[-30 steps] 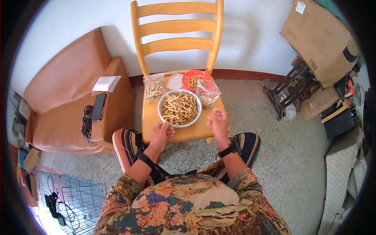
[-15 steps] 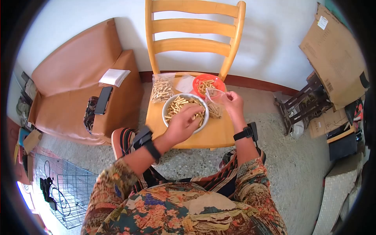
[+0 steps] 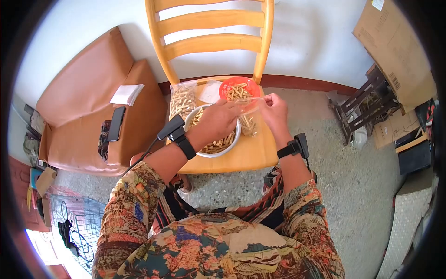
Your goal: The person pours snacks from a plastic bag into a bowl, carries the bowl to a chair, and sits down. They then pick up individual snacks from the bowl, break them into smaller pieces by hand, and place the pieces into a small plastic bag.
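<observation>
Between my hands is a clear plastic bag with short tan sticks in its lower part, its mouth stretched near the top. My right hand pinches the right edge of the mouth. My left hand is closed at the left edge, fingertips at the plastic, partly above a metal bowl. That bowl holds many short tan sticks, partly hidden by the hand. Behind the bag stands a red basket with more sticks. A filled clear bag lies left of the bowl.
Everything rests on the seat of a wooden chair. A white sheet or packet lies behind the bowl. To the left stands a brown sofa with a phone on its arm. Cardboard and a dark wooden stand are at the right.
My left hand has moved from over the sticks in the bowl up and right to the bag's mouth. My right hand keeps its pinch on the bag. The view has shifted slightly.
</observation>
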`<state>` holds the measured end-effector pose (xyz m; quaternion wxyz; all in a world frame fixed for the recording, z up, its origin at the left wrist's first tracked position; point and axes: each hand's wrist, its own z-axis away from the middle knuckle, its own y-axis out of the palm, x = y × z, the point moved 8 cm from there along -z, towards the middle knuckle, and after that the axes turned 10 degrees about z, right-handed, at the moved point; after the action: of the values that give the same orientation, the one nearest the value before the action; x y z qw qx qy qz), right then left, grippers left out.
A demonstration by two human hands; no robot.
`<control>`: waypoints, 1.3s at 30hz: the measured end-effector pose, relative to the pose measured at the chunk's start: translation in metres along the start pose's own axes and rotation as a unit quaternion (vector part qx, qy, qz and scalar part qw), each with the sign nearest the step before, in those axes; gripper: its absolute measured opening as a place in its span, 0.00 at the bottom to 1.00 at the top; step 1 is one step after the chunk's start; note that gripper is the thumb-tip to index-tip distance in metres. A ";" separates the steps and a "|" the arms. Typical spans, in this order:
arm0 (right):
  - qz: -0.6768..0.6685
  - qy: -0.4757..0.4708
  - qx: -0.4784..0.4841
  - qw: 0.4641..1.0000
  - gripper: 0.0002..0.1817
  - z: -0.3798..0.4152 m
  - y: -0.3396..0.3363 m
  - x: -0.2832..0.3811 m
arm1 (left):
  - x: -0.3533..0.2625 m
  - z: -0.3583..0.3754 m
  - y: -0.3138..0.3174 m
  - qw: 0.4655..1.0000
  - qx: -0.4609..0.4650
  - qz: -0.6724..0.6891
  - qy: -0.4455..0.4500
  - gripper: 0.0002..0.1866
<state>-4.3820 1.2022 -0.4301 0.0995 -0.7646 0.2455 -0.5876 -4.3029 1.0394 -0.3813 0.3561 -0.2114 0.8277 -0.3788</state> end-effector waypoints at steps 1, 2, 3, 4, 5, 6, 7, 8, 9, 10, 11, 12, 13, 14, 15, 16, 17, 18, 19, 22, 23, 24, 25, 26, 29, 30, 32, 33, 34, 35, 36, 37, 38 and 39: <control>0.005 0.027 0.015 1.000 0.09 0.001 0.006 -0.007 | 0.005 0.003 0.004 1.000 0.002 0.001 -0.010 0.10; 0.009 0.053 0.029 0.998 0.09 0.002 0.011 -0.014 | 0.010 0.006 0.007 1.000 0.003 0.002 -0.018 0.11; 0.008 0.053 0.029 0.998 0.09 0.003 0.009 -0.011 | 0.009 0.005 0.006 1.000 0.004 0.002 -0.018 0.11; 0.006 0.037 0.002 0.999 0.10 0.004 0.002 -0.007 | 0.007 0.003 0.004 1.000 -0.004 -0.002 -0.010 0.12; 0.004 0.022 -0.025 0.999 0.11 0.006 -0.004 -0.002 | 0.005 0.002 0.002 1.000 -0.012 -0.005 -0.002 0.13; 0.005 0.024 -0.023 0.999 0.11 0.007 -0.004 -0.006 | 0.003 0.001 0.001 1.000 -0.011 -0.004 -0.005 0.13; 0.002 0.030 -0.006 1.000 0.12 0.007 -0.004 -0.010 | -0.001 0.000 -0.002 1.000 -0.020 0.009 0.014 0.13; -0.002 0.034 0.009 0.999 0.12 0.007 -0.004 -0.013 | -0.006 -0.001 -0.006 0.999 -0.030 0.020 0.033 0.12; -0.003 0.034 0.010 0.999 0.12 0.008 -0.006 -0.012 | -0.003 0.000 -0.008 0.999 -0.029 0.019 0.032 0.12; -0.011 0.053 0.030 0.998 0.13 0.008 -0.006 -0.013 | 0.004 0.002 -0.017 0.994 -0.081 0.071 0.019 0.12; -0.018 0.072 0.050 0.996 0.14 0.009 -0.006 -0.014 | 0.011 0.005 -0.027 0.984 -0.132 0.122 0.005 0.12; -0.021 0.071 0.049 0.996 0.14 0.012 -0.013 -0.007 | 0.015 0.011 -0.030 0.984 -0.131 0.119 0.006 0.12; -0.047 0.059 0.044 0.996 0.14 0.016 -0.023 0.006 | 0.036 0.023 -0.035 0.967 -0.154 0.185 -0.077 0.12; -0.074 0.048 0.040 0.995 0.14 0.018 -0.029 0.013 | 0.056 0.038 -0.038 0.939 -0.175 0.248 -0.160 0.11; -0.077 0.049 0.040 0.995 0.14 0.019 -0.031 0.011 | 0.058 0.049 -0.044 0.940 -0.173 0.246 -0.161 0.11; -0.136 0.018 0.016 0.990 0.12 0.018 -0.039 0.013 | 0.062 0.061 -0.047 0.953 -0.150 0.186 -0.184 0.10; -0.193 -0.014 -0.009 0.981 0.11 0.018 -0.045 0.016 | 0.063 0.070 -0.048 0.962 -0.127 0.126 -0.206 0.09; -0.195 -0.013 -0.008 0.981 0.11 0.021 -0.048 0.020 | 0.062 0.078 -0.049 0.962 -0.126 0.124 -0.207 0.09; -0.226 -0.007 0.016 0.974 0.09 0.027 -0.049 0.029 | 0.055 0.082 -0.046 0.975 -0.104 0.091 -0.175 0.07; -0.273 -0.017 0.085 0.958 0.07 0.045 -0.037 0.045 | 0.044 0.087 -0.036 0.987 -0.068 0.054 -0.132 0.04; -0.288 -0.032 0.130 0.948 0.06 0.052 -0.029 0.053 | 0.042 0.085 -0.028 0.990 -0.041 0.039 -0.131 0.05; -0.288 -0.033 0.131 0.948 0.06 0.057 -0.025 0.053 | 0.039 0.083 -0.022 0.991 -0.014 0.023 -0.129 0.06; -0.265 -0.057 0.162 0.949 0.06 0.063 -0.016 0.056 | 0.038 0.081 -0.020 0.991 -0.015 0.023 -0.128 0.06; -0.241 -0.081 0.192 0.948 0.05 0.068 -0.009 0.060 | 0.035 0.079 -0.014 0.992 0.016 0.001 -0.124 0.07; -0.216 -0.104 0.205 0.949 0.06 0.069 -0.004 0.061 | 0.033 0.077 -0.003 0.987 0.073 -0.057 -0.133 0.08; -0.214 -0.108 0.210 0.948 0.06 0.069 -0.002 0.062 | 0.035 0.078 0.001 0.980 0.099 -0.093 -0.146 0.09; -0.216 -0.101 0.217 0.946 0.06 0.070 -0.002 0.062 | 0.038 0.078 0.003 0.978 0.105 -0.101 -0.152 0.09; -0.218 -0.094 0.225 0.945 0.06 0.071 -0.001 0.063 | 0.041 0.079 0.005 0.975 0.110 -0.109 -0.159 0.09; -0.218 -0.094 0.225 0.945 0.06 0.072 0.000 0.062 | 0.043 0.081 0.007 0.975 0.111 -0.109 -0.158 0.09; -0.224 -0.107 0.232 0.941 0.06 0.074 0.003 0.064 | 0.046 0.082 0.005 0.980 0.083 -0.079 -0.162 0.08; -0.229 -0.120 0.240 0.936 0.06 0.076 0.005 0.066 | 0.047 0.083 0.000 0.984 0.055 -0.048 -0.164 0.08; -0.229 -0.120 0.240 0.936 0.06 0.076 0.007 0.066 | 0.048 0.084 -0.001 0.984 0.056 -0.049 -0.164 0.08; -0.217 -0.123 0.261 0.933 0.07 0.080 0.012 0.067 | 0.048 0.085 -0.008 0.986 0.014 -0.022 -0.164 0.08; -0.205 -0.126 0.282 0.929 0.08 0.083 0.016 0.067 | 0.047 0.086 -0.015 0.986 -0.028 0.004 -0.163 0.07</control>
<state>-4.2953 1.1440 -0.4043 0.2188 -0.8063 -0.1069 -0.5390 -4.2683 0.9602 -0.4291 0.4816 -0.2768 0.7700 -0.3140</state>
